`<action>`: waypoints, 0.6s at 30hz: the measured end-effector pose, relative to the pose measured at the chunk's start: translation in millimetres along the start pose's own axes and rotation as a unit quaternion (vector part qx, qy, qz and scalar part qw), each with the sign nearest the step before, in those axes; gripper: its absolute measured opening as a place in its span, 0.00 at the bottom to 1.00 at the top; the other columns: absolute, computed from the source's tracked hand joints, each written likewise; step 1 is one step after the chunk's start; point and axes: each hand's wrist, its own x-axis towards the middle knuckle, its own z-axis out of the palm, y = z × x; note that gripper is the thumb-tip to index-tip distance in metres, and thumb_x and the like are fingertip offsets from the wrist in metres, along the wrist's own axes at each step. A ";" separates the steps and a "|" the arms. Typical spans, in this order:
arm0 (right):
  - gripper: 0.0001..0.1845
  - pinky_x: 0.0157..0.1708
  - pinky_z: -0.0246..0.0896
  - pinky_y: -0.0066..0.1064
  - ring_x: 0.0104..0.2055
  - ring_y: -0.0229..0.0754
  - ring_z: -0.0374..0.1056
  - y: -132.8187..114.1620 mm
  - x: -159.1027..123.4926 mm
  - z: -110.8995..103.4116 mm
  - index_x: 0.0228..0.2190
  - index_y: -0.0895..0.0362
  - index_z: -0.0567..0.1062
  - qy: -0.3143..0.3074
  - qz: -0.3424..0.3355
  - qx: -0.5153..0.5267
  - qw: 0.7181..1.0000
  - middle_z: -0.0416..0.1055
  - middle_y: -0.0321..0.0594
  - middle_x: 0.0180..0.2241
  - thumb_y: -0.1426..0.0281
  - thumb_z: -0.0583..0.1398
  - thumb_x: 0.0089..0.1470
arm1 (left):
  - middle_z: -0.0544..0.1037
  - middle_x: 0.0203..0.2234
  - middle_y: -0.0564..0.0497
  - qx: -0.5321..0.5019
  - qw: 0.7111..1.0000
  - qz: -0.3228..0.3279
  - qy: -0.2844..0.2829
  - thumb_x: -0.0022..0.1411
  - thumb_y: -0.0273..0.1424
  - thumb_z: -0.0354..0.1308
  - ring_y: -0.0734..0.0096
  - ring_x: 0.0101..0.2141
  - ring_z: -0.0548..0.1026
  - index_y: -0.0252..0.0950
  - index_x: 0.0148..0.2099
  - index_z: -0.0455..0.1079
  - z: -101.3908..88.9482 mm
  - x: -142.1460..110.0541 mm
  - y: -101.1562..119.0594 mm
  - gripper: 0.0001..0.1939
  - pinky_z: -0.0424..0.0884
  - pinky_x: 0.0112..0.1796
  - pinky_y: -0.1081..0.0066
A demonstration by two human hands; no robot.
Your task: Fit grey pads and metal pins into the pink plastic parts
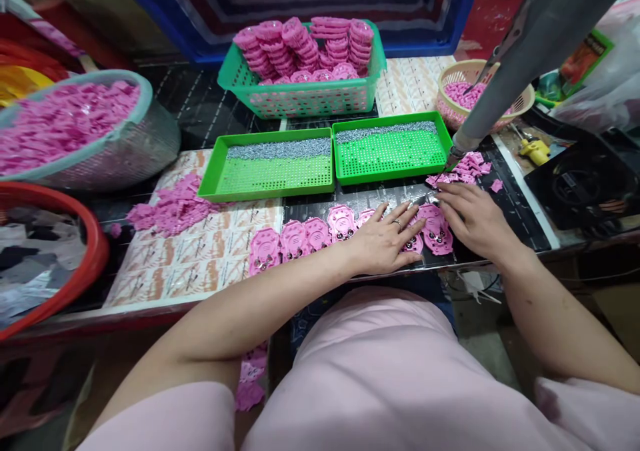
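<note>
A row of pink plastic parts (305, 236) with small shiny metal pieces runs along the table's front edge. My left hand (383, 241), a ring on one finger, lies flat with fingers spread over the right half of this row and partly hides several parts. At the row's right end, my right hand (473, 221) rests beside the last pink part (435, 230), its fingers stretched out. Its fingertips are close to a loose heap of small pink pieces (470, 166). I see nothing held in either hand, though the right hand's underside is hidden.
Two green trays (267, 192) of small metal pieces stand behind the row. Further back is a green basket (315, 98) of stacked pink parts. A grey tube (520, 64) slants down at right. Left are a tub (160, 128) of pink pieces and a red basin (95, 251).
</note>
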 end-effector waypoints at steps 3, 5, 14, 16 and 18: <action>0.22 0.57 0.61 0.45 0.54 0.49 0.64 8.9 12.6 6.2 0.50 0.56 0.75 -0.060 -0.010 -0.033 0.998 0.70 0.39 0.56 0.62 0.48 0.64 | 0.49 0.68 0.35 0.006 1.000 0.002 0.003 0.69 0.51 0.43 0.47 0.67 0.48 0.33 0.69 0.50 -0.3 -0.9 0.3 0.36 0.48 0.62 0.44; 0.24 0.55 0.60 0.48 0.55 0.52 0.63 11.8 16.5 10.4 0.53 0.56 0.74 -0.078 -0.004 -0.043 0.996 0.68 0.39 0.58 0.62 0.48 0.64 | 0.50 0.67 0.35 0.010 1.000 0.008 0.009 0.69 0.52 0.44 0.47 0.67 0.48 0.34 0.69 0.50 -1.1 -3.3 1.1 0.36 0.47 0.62 0.45; 0.22 0.52 0.59 0.47 0.50 0.52 0.65 27.9 0.9 -4.1 0.49 0.56 0.76 -0.070 0.077 -0.060 0.993 0.73 0.40 0.52 0.61 0.49 0.62 | 0.53 0.67 0.34 0.027 0.996 -0.013 0.081 0.70 0.44 0.49 0.47 0.67 0.51 0.34 0.67 0.57 -15.7 -32.3 -4.9 0.29 0.52 0.62 0.46; 0.19 0.52 0.60 0.44 0.48 0.49 0.67 29.9 1.8 -5.5 0.45 0.54 0.77 -0.054 0.102 -0.066 0.991 0.76 0.38 0.49 0.62 0.51 0.62 | 0.55 0.66 0.34 0.026 0.994 -0.018 0.100 0.69 0.41 0.50 0.46 0.66 0.52 0.34 0.66 0.58 -18.6 -40.2 -10.8 0.28 0.52 0.62 0.46; 0.18 0.47 0.63 0.42 0.45 0.49 0.69 31.9 4.1 -5.1 0.40 0.55 0.77 -0.020 0.145 -0.078 0.986 0.78 0.42 0.42 0.60 0.52 0.61 | 0.55 0.66 0.34 0.022 0.992 -0.028 0.117 0.69 0.40 0.51 0.47 0.66 0.52 0.34 0.65 0.59 -20.0 -48.2 -16.0 0.26 0.53 0.61 0.46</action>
